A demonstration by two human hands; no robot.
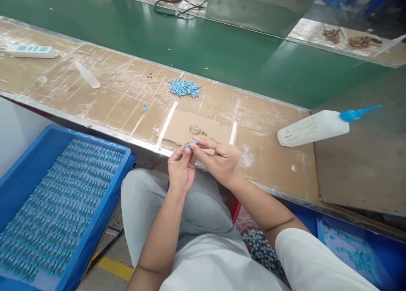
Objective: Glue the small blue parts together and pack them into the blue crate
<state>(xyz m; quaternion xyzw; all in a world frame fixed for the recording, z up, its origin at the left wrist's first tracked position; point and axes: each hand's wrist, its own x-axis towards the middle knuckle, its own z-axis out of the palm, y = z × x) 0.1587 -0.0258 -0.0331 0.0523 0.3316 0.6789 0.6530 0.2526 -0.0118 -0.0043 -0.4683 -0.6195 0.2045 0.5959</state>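
Nearest us, our forearms reach out over grey-trousered knees. At far left a blue tray (25,172) holds rows of blue pieces. Our left hand (181,169) and right hand (220,160) meet at the near edge of the worktop (120,96), and each grip is pinching the same small blue piece (191,144) between fingertips. Just beyond lies a taped cardboard patch (180,128), and farther back a pile of blue pieces (185,88). A white glue bottle (312,128) lies on its side at right.
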